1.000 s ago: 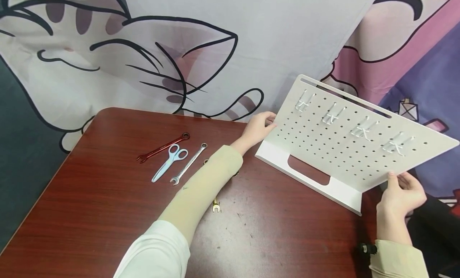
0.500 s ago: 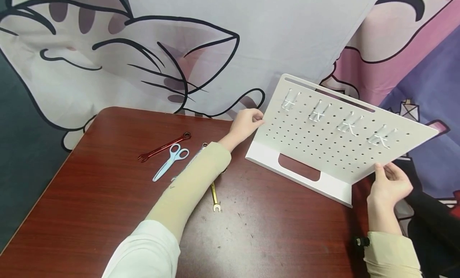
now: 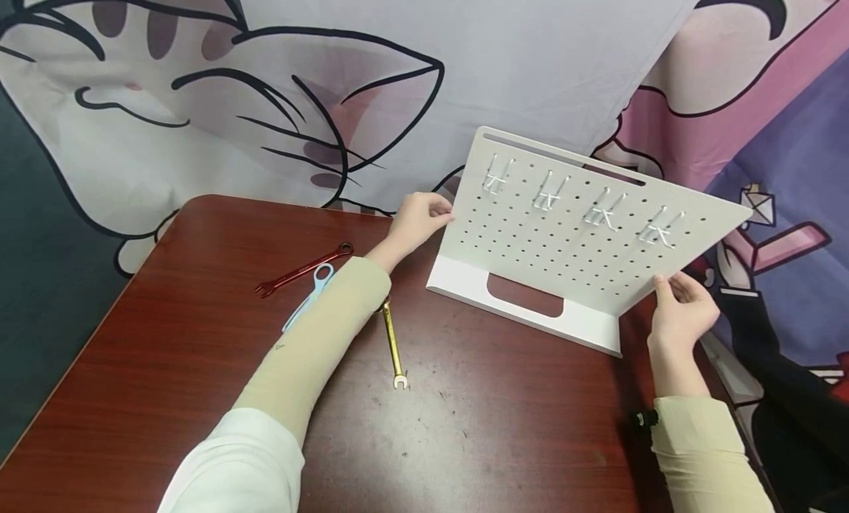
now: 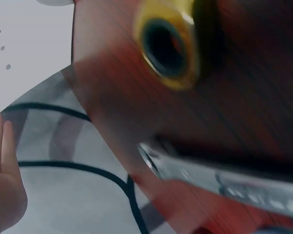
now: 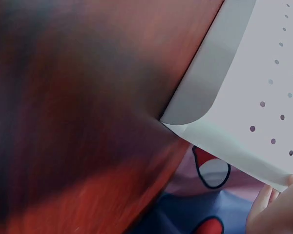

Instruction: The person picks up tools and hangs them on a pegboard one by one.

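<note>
A white pegboard (image 3: 458, 277) with an L-shaped base stands on the right half of the table, its panel leaning back. My left hand (image 3: 419, 220) pinches its left edge, thumb on the front. At the lower right edge, my right hand (image 3: 683, 314) pinches the panel between thumb and fingers. Several clear hooks (image 3: 600, 217) sit in a row near the board's top. In the right wrist view, the fingers (image 5: 268, 200) meet the board's side edge. The left wrist view shows the left hand (image 4: 7, 195) at the board's corner.
Left of the board lie a gold wrench (image 3: 393, 343), light-blue scissors (image 3: 304, 306) partly under the left sleeve, and a red wrench (image 3: 301, 270). A silver wrench (image 4: 210, 183) is hidden by the forearm in the head view. A patterned curtain (image 3: 530, 49) hangs behind the table.
Both hands have moved left with the pegboard, sliding it toward the table's middle. The left forearm now covers the silver wrench and part of the scissors, and more of the gold wrench shows.
</note>
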Action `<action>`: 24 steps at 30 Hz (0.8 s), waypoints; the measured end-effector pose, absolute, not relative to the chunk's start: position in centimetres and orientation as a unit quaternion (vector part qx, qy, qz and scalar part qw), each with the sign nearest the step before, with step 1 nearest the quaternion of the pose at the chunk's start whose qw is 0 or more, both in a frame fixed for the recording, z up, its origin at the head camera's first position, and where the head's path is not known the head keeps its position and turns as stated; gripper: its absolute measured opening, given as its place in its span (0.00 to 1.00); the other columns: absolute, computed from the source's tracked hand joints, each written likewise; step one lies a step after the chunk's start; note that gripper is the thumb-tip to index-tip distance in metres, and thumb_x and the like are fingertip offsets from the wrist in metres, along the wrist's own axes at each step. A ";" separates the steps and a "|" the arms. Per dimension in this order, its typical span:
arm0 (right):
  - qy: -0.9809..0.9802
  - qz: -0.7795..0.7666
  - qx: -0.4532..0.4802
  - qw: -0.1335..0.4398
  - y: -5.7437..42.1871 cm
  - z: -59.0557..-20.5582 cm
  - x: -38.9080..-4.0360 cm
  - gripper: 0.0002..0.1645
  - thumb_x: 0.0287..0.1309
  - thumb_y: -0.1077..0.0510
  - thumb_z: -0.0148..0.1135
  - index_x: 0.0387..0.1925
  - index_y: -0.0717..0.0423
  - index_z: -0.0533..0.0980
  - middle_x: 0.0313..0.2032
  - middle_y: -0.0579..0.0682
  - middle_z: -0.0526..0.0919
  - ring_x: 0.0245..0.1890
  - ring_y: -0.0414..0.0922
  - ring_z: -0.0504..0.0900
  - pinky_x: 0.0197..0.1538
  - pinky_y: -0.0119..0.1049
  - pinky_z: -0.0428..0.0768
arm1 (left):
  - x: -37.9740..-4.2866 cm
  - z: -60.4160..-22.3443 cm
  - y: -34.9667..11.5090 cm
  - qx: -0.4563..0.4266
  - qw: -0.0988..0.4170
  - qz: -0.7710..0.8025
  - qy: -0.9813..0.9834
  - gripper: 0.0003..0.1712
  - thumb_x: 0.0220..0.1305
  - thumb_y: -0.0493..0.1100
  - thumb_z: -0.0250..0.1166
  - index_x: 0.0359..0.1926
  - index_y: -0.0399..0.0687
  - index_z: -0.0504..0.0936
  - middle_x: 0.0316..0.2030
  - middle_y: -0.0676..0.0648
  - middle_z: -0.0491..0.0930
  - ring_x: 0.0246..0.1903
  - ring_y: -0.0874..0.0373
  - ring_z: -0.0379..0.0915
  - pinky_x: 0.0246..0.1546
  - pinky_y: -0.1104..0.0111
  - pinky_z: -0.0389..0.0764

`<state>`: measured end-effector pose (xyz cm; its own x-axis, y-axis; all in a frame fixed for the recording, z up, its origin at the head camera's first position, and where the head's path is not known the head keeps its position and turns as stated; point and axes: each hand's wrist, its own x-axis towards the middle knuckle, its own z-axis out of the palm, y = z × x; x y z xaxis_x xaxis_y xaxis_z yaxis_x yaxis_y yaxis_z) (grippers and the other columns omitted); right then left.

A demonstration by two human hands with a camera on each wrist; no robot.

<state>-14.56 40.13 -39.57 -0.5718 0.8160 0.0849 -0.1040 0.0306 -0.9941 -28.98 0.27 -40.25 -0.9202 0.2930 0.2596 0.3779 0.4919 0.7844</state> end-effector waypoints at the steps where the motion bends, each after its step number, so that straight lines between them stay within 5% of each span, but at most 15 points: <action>1: -0.623 0.634 -0.284 0.360 40.0 -39.6 -14.8 0.16 0.60 0.74 0.71 0.34 0.48 0.88 0.28 0.36 0.87 0.35 0.34 0.81 0.43 0.19 0.80 | -29.0 -40.2 -0.1 -0.193 0.047 -0.465 -0.863 0.11 0.71 0.42 0.72 0.47 0.39 0.90 0.44 0.42 0.92 0.44 0.50 0.88 0.51 0.60 0.86; 16: -0.670 0.627 -0.251 0.308 37.3 -39.4 -18.7 0.17 0.61 0.71 0.72 0.31 0.43 0.83 0.28 0.35 0.82 0.37 0.33 0.79 0.46 0.22 0.78 | -29.0 -40.1 -4.9 -0.173 0.050 -0.462 -0.868 0.12 0.70 0.41 0.73 0.47 0.36 0.89 0.45 0.38 0.92 0.46 0.45 0.89 0.53 0.56 0.87; 24: -0.666 0.646 -0.244 0.282 36.1 -39.3 -20.4 0.11 0.61 0.70 0.72 0.41 0.53 0.85 0.30 0.36 0.82 0.39 0.33 0.79 0.48 0.21 0.79 | -28.4 -40.4 -7.1 -0.159 0.062 -0.456 -0.873 0.12 0.69 0.42 0.74 0.46 0.36 0.89 0.44 0.37 0.91 0.45 0.44 0.89 0.53 0.55 0.87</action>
